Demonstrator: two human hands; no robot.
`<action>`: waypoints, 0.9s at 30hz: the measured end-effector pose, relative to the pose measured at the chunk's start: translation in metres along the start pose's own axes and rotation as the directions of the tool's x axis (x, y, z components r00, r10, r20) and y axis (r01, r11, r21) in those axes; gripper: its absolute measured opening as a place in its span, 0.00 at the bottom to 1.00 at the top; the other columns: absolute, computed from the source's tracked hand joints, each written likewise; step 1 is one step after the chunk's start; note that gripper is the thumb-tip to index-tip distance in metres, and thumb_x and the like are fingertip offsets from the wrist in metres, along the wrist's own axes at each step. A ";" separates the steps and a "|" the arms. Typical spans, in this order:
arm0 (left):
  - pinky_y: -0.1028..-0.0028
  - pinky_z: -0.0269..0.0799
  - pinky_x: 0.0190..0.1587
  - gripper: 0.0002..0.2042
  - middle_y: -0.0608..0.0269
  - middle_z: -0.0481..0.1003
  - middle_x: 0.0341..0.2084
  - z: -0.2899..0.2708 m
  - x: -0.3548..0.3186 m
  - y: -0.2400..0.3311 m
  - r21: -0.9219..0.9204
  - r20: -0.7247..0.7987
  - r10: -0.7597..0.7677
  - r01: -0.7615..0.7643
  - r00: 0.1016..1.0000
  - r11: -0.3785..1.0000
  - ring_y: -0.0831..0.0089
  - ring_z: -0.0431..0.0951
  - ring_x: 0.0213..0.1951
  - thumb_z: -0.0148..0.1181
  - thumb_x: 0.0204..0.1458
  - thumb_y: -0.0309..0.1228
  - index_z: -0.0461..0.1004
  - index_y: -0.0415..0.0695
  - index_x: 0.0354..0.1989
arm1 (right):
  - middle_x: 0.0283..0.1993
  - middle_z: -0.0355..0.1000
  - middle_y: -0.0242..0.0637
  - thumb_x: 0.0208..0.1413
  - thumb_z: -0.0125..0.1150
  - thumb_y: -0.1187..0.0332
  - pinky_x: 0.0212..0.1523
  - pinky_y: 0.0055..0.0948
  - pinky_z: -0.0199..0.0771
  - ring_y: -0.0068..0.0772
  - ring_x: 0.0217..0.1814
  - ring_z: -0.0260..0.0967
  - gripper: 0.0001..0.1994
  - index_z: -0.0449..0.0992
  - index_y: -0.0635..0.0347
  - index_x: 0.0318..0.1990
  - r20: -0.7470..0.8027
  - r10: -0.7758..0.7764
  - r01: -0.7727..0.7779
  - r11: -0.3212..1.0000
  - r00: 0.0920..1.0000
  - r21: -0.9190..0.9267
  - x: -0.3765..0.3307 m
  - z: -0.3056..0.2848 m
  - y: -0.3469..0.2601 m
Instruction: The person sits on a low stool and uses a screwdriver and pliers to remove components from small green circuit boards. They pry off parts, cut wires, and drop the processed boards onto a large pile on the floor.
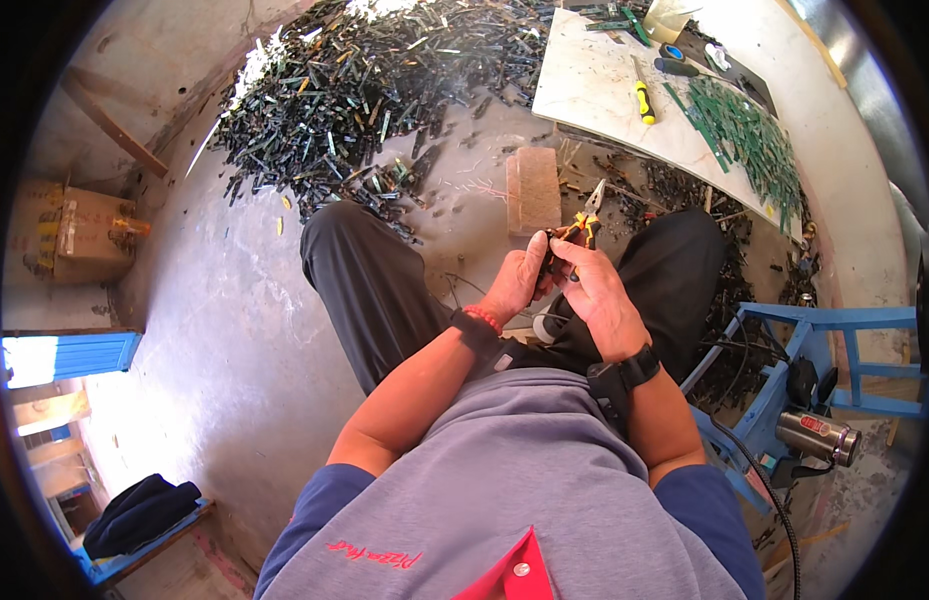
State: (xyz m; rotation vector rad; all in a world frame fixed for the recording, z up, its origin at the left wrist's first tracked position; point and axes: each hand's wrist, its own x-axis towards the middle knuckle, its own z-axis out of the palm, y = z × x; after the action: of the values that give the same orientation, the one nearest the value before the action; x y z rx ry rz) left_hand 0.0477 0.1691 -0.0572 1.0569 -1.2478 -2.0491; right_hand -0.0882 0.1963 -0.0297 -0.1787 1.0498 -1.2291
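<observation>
pliers (589, 218) in right hand (596, 298)

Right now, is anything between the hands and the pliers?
Nothing visible is. The right hand already grips the pliers by their yellow and black handles, and the left hand pinches a small dark piece right at them. The brick lies on the floor beyond, clear of both hands.

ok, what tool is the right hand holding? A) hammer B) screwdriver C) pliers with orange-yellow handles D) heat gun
C: the right hand grips pliers with orange-yellow handles, jaws pointing away from the person; the yellow-handled screwdriver lies untouched on the white board.
</observation>
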 end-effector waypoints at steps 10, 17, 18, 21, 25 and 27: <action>0.77 0.55 0.19 0.32 0.67 0.63 0.12 0.004 -0.005 0.010 0.002 -0.006 0.019 -0.019 1.000 1.000 0.78 0.61 0.16 0.32 0.62 0.56 0.71 0.38 0.24 | 0.31 0.71 0.30 0.53 0.58 0.72 0.33 0.28 0.64 0.25 0.33 0.66 0.05 0.75 0.59 0.37 0.034 -0.017 0.018 0.999 0.999 -0.036 0.001 -0.002 0.001; 0.76 0.56 0.19 0.32 0.67 0.62 0.12 0.004 -0.006 0.012 0.003 -0.007 0.019 -0.019 1.000 1.000 0.78 0.62 0.16 0.33 0.62 0.55 0.71 0.38 0.24 | 0.29 0.70 0.29 0.53 0.57 0.71 0.30 0.27 0.63 0.25 0.31 0.65 0.04 0.74 0.59 0.36 0.059 -0.011 0.013 0.999 0.998 -0.035 0.003 -0.004 0.003; 0.76 0.56 0.19 0.32 0.67 0.62 0.12 0.004 -0.005 0.012 0.005 -0.009 0.018 -0.018 1.000 1.000 0.78 0.62 0.16 0.33 0.62 0.55 0.71 0.37 0.24 | 0.29 0.70 0.29 0.53 0.57 0.71 0.30 0.27 0.63 0.25 0.31 0.65 0.04 0.74 0.59 0.36 0.058 -0.015 0.017 0.999 0.998 -0.032 0.001 -0.002 0.002; 0.76 0.56 0.19 0.32 0.67 0.63 0.12 0.003 -0.004 0.011 0.006 -0.009 0.012 -0.012 1.000 1.000 0.77 0.62 0.16 0.32 0.62 0.55 0.71 0.37 0.24 | 0.29 0.70 0.28 0.54 0.57 0.71 0.30 0.27 0.63 0.24 0.31 0.65 0.03 0.74 0.58 0.36 0.061 -0.016 0.017 0.999 0.998 -0.029 -0.002 0.001 0.000; 0.76 0.56 0.19 0.33 0.67 0.62 0.11 0.000 0.000 0.002 0.004 -0.005 0.008 -0.008 1.000 1.000 0.77 0.62 0.16 0.32 0.62 0.56 0.72 0.37 0.24 | 0.29 0.70 0.28 0.53 0.57 0.72 0.29 0.27 0.62 0.24 0.30 0.65 0.03 0.74 0.57 0.35 0.057 0.005 -0.003 1.000 0.998 -0.028 -0.002 0.004 -0.001; 0.76 0.56 0.18 0.33 0.66 0.63 0.11 0.000 0.000 0.002 0.003 0.002 0.011 -0.011 1.000 1.000 0.77 0.62 0.15 0.32 0.62 0.56 0.73 0.37 0.25 | 0.29 0.70 0.28 0.53 0.57 0.73 0.29 0.27 0.62 0.24 0.30 0.65 0.03 0.74 0.57 0.35 0.024 -0.005 0.006 1.000 1.000 -0.019 0.000 0.002 0.001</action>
State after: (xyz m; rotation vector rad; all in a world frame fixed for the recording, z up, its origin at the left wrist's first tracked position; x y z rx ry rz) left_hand 0.0478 0.1683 -0.0550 1.0474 -1.2550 -2.0408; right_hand -0.0861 0.1955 -0.0288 -0.2109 1.0407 -1.2196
